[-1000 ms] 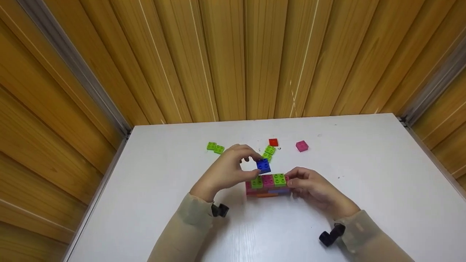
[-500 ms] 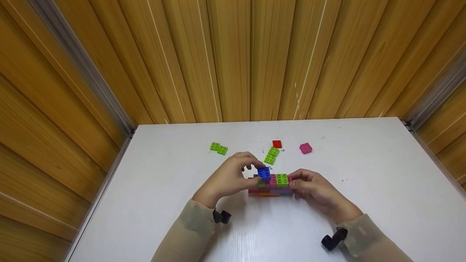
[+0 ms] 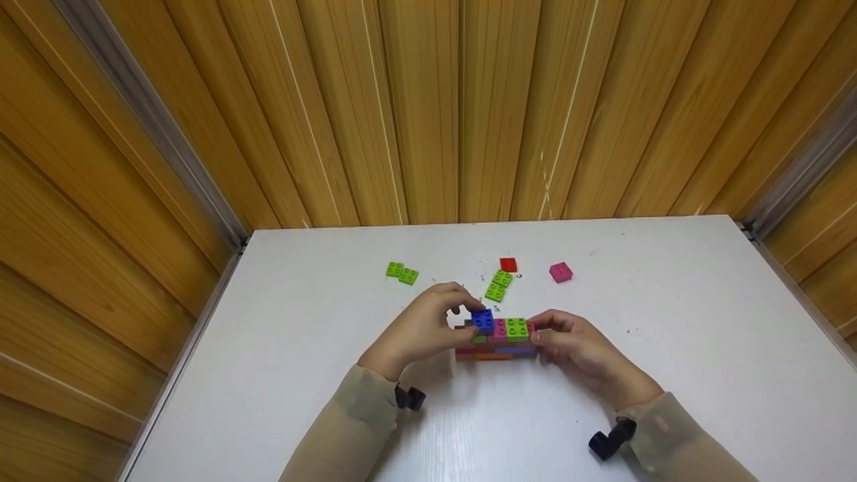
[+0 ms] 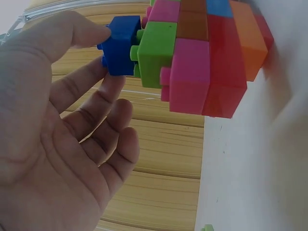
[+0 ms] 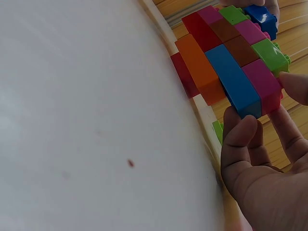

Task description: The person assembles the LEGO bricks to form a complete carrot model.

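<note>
My left hand [image 3: 418,329] pinches a blue toy brick [image 3: 482,321] between thumb and fingertips. In the left wrist view, the blue brick [image 4: 122,45] sits right at the studs of a green brick [image 4: 158,54] on top of a built brick wall [image 3: 494,350]. That wall has pink, brown, red, orange and blue bricks in its lower rows. My right hand [image 3: 589,351] grips the wall's right end. The right wrist view shows its fingers under a long blue brick [image 5: 234,77] and the thumb near the top pink brick [image 5: 262,84].
Behind the wall on the white table [image 3: 321,301] lie a green brick pair [image 3: 402,272], another green pair [image 3: 499,285], a red brick [image 3: 508,265] and a pink brick [image 3: 561,272]. Wood-patterned panels [image 3: 428,114] stand along the table's back edge.
My left hand has brought the blue brick down from above onto the wall's top row, at its left part. The right hand keeps its grip on the right end.
</note>
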The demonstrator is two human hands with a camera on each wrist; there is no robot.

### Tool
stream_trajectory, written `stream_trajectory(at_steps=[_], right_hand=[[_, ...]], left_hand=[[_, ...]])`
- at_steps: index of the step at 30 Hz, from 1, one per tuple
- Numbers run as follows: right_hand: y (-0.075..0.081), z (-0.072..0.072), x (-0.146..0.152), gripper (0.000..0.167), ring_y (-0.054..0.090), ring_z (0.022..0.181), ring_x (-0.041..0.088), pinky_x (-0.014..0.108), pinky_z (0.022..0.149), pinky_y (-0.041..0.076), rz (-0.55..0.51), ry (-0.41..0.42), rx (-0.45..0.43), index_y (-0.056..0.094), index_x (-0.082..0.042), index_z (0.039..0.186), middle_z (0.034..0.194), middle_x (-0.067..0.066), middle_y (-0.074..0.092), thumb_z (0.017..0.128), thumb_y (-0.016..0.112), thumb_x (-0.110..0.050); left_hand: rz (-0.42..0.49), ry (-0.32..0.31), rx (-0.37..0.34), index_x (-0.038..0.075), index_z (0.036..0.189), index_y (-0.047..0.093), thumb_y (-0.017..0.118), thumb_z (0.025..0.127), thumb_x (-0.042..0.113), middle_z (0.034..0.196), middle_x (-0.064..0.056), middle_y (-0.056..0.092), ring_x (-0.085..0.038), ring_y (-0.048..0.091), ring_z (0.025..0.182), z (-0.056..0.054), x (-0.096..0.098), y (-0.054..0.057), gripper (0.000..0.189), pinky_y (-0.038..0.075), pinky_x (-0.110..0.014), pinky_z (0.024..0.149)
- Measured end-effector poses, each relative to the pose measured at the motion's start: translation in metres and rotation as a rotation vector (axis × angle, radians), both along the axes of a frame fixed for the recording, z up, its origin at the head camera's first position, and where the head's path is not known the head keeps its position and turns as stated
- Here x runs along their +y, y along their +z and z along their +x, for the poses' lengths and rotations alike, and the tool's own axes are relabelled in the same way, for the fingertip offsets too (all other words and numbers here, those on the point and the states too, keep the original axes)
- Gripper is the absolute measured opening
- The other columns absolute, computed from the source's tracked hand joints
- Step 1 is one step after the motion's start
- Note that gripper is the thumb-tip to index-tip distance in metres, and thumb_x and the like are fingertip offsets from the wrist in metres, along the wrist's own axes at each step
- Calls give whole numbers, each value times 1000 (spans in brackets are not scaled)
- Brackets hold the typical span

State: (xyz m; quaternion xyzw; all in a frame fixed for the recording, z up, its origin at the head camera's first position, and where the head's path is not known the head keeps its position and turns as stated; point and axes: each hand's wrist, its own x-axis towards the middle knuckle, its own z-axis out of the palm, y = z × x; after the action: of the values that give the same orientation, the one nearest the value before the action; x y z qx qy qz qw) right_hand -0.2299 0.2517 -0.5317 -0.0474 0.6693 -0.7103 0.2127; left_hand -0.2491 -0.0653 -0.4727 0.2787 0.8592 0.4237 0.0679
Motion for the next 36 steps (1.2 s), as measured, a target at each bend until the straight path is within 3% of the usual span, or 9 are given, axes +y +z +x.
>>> stream_trajectory(at_steps=[8, 12, 17, 21, 26, 36], right_hand=[[1, 0, -1, 23, 68, 110, 18, 28, 84, 60, 60, -15, 2, 76, -10, 128, 125, -2, 75, 105, 76, -12], [0, -1, 0, 25, 70, 108, 19, 30, 87, 62, 89, 16, 35, 74, -8, 130, 127, -1, 73, 107, 75, -15], [-4, -4, 2, 33, 75, 113, 15, 28, 96, 64, 113, 92, 141, 68, 0, 137, 133, 2, 74, 107, 75, -11], [-7, -4, 2, 49, 75, 121, 8, 22, 101, 62, 178, 123, 249, 62, 9, 144, 139, 14, 76, 101, 81, -6], [-6, -3, 0, 54, 74, 121, 6, 18, 100, 61, 236, 82, 300, 63, 13, 145, 144, 32, 71, 99, 84, -5], [-5, -3, -1, 50, 75, 115, 9, 17, 95, 61, 311, 6, 323, 72, 8, 142, 141, 31, 73, 97, 88, -7]], left_hand=[[0, -8, -12, 20, 132, 81, 85, 101, 24, 127, 7, 74, -24, 67, 120, 0, 1, -3, 31, 57, -35, 102], [1, -15, -26, 21, 132, 80, 85, 102, 24, 129, 6, 74, -20, 69, 119, 0, 2, -5, 31, 58, -34, 102], [5, -7, -49, 22, 133, 79, 85, 102, 25, 131, 7, 75, -12, 68, 116, 1, 2, -7, 32, 59, -32, 102], [6, -5, -54, 22, 133, 79, 85, 101, 26, 131, 8, 75, -11, 68, 116, 1, 2, -8, 32, 59, -35, 105], [15, -6, -59, 21, 131, 80, 86, 101, 25, 129, 7, 76, -12, 67, 117, 0, 2, -9, 31, 58, -36, 106], [35, 26, -118, 23, 130, 81, 86, 102, 21, 130, 8, 76, -19, 68, 124, 2, 7, -7, 29, 56, -44, 113]])
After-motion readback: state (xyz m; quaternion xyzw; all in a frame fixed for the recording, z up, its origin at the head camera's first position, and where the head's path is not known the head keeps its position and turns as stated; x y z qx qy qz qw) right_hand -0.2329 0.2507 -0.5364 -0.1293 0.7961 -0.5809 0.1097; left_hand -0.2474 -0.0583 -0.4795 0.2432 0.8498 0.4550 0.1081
